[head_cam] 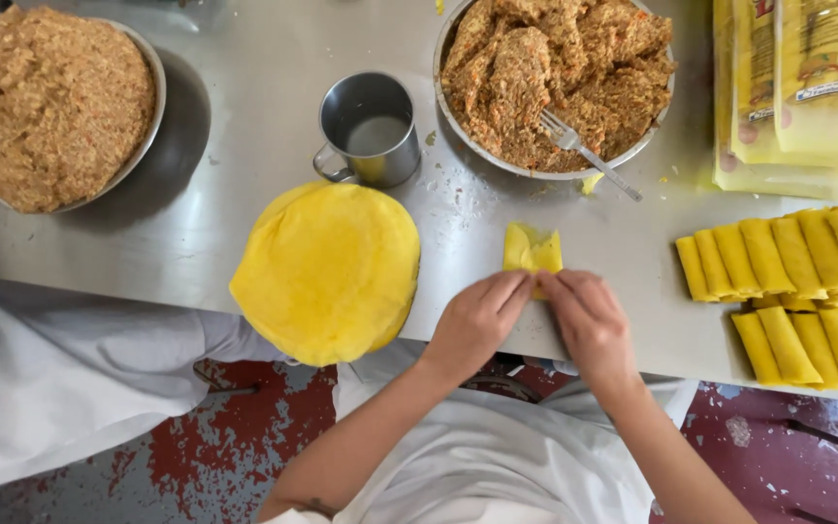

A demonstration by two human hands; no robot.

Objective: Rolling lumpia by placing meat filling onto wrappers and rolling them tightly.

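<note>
Between both hands (left [477, 320], right [589, 320]) lies 1 yellow wrapper [532, 249], fingertips pinching it.

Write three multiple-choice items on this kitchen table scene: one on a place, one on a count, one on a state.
1. Where does the fork lie?
A. in the cup
B. in the right bowl of filling
C. on the round wrappers

2. How many bowls of filling stand on the table?
A. one
B. two
C. four

3. What is the state of the wrapper under the hands?
A. partly folded
B. flat and open
C. torn in two

Answers: 1 B, its tines rest in the right bowl. 2 B, left bowl and right. 3 A, left hand and right hand press the folded wrapper.
</note>
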